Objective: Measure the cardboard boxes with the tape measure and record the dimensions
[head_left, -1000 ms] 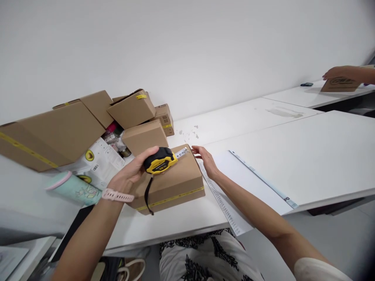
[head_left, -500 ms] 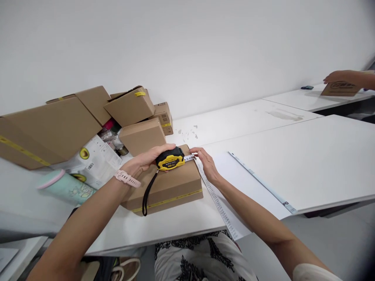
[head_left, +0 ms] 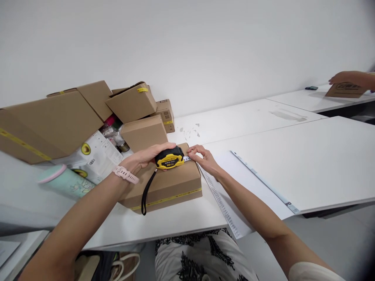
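Note:
My left hand [head_left: 149,156] is wrapped round a yellow and black tape measure [head_left: 170,158], held over the top of a cardboard box [head_left: 172,179] with yellow tape along its side. A black wrist strap [head_left: 147,193] hangs from the tape measure across the box. A short length of white blade [head_left: 186,158] sticks out to the right. My right hand [head_left: 205,159] pinches the blade's end between thumb and fingers, above the box's right edge. Just right of the box lies a spiral-bound paper pad [head_left: 249,191].
Several cardboard boxes [head_left: 52,128], a white package with avocado pictures [head_left: 95,156] and a mint-green tumbler [head_left: 67,182] crowd the left of the white table [head_left: 322,164]. At the far right, another person's hand [head_left: 348,79] touches a small cardboard box [head_left: 341,91].
My right fingers have closed over the blade's end and moved slightly left, so less blade shows. My left hand keeps hold of the tape measure. The view has shifted a little.

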Demonstrator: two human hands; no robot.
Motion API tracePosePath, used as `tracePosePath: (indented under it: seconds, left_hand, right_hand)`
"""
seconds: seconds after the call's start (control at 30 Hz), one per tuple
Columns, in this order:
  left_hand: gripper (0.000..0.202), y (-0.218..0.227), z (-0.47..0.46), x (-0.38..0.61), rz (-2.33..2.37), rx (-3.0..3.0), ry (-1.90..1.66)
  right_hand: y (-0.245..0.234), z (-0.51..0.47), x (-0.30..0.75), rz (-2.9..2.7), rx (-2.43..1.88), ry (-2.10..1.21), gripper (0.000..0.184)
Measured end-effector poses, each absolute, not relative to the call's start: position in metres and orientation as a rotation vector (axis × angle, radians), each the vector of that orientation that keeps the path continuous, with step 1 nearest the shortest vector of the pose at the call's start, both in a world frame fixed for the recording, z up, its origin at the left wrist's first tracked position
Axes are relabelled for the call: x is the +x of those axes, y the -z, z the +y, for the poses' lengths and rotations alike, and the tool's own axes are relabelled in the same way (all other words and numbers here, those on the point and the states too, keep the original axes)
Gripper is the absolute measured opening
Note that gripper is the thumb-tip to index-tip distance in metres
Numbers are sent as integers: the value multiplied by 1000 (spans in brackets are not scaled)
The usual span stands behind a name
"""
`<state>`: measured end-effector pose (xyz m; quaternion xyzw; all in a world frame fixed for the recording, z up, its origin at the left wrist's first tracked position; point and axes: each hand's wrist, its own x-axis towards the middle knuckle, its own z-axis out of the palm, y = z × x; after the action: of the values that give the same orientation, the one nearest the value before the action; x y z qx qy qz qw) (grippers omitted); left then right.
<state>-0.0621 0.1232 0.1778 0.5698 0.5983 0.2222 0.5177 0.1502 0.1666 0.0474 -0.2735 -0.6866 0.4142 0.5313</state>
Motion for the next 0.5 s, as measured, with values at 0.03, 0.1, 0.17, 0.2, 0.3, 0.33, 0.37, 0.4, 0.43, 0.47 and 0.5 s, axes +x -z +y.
tracePosePath:
  seconds: [0.03, 0.1, 0.17, 0.2, 0.3, 0.33, 0.37, 0.4, 0.43, 0.47, 0.5]
  left_hand:
    - [59, -177, 124, -63, 1431, 1380, -538]
    - [59, -177, 125, -66, 1416, 1425, -538]
    - [58, -179, 125, -74, 1411, 1472, -521]
    - [58, -180, 123, -81, 1413, 1482, -509]
    - [54, -186, 114, -114, 1433, 1459, -498]
    - [52, -187, 109, -128, 1443, 1441, -516]
    - [50, -188, 104, -144, 1463, 1417, -548]
    - [47, -188, 97, -161, 1500, 1379, -591]
    - [45, -188, 90, -178, 1550, 1332, -641]
    - [43, -186, 82, -194, 1609, 1271, -703]
    - [41, -185, 74, -209, 1666, 1204, -768]
  right_hand:
    - [-49, 167, 150, -1651, -665, -986, 32]
    - [-50, 166, 150, -1672, -684, -965, 30]
    - [-51, 165, 150, -1679, -679, -936, 28]
    - [-51, 164, 150, -1681, -671, -927, 27]
    - [-52, 163, 149, -1678, -666, -929, 26]
    - [-52, 163, 148, -1674, -674, -937, 26]
    - [-51, 163, 148, -1670, -684, -944, 26]
    - [-51, 163, 148, -1666, -695, -950, 27]
    - [-51, 163, 148, -1664, -704, -952, 27]
    - [-50, 163, 147, -1669, -711, -952, 27]
    - [-49, 163, 147, -1676, -716, -949, 27]
